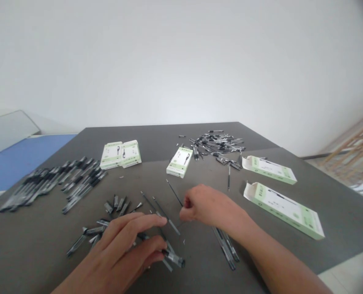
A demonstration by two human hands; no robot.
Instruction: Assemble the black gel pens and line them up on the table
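Thin dk refill point(174, 193) held aslant in R hand point(204, 205).

Right hand point(204, 205) conceals the lower end of 1 refill point(174, 192). Left hand point(126, 241) masks part of 1 cap point(175, 259). Box lettering point(271, 166) is illegibly small. Bottom edge cuts off both forearms point(261, 253).

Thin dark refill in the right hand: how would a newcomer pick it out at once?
On the matte dark-grey table, find the bare right hand. From it, a thin dark rod-shaped refill slants up-left in view, ending just below the middle white-and-green cardboard box. Unlike the similar loose refills to its left, that hand pinches this one.
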